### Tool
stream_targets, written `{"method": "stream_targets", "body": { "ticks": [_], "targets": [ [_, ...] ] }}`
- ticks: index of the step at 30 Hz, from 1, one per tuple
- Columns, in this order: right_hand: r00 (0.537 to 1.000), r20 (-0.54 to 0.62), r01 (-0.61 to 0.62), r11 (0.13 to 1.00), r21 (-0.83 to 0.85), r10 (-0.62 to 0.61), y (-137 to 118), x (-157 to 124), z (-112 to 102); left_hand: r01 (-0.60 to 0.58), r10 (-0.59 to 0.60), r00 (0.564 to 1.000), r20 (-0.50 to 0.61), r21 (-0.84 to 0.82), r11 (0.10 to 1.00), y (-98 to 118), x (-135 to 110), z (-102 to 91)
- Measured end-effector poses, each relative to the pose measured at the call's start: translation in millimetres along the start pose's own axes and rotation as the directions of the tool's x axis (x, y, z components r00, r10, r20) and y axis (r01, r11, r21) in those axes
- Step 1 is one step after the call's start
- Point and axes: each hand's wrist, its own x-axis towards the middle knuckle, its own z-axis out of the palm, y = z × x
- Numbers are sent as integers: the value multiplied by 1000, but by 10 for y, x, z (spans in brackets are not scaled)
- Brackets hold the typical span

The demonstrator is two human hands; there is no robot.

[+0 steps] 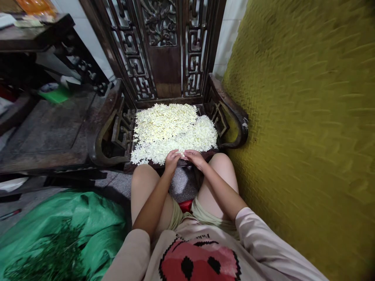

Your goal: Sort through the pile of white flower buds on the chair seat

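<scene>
A heap of small white flower buds (171,128) covers the seat of a dark carved wooden chair (111,117) in front of me. My left hand (172,159) rests at the near edge of the heap with its fingers curled, pinched on something I cannot make out. My right hand (195,157) lies beside it, touching it, fingers bent over the buds at the seat's front edge. My knees frame both sides of the seat edge.
A yellow textured wall (307,117) rises close on the right. A green plastic sheet with leafy stems (58,242) lies on the floor at lower left. A dark low wooden table (49,128) stands left of the chair.
</scene>
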Motion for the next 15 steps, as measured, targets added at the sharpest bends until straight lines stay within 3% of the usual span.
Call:
{"method": "stream_targets", "body": {
  "ticks": [4,8,15],
  "targets": [
    [996,-93,14,999,45,-10,2,42,-20,41,-45,997,-57,-64,997,-40,120,-78],
    [993,-115,1,998,60,6,-20,39,-36,32,-49,971,-233,-76,997,-39,276,-224],
    [990,-144,-14,998,-64,4,-62,-16,-23,-59,64,936,-345,24,998,-54,286,-265]
  ]
}}
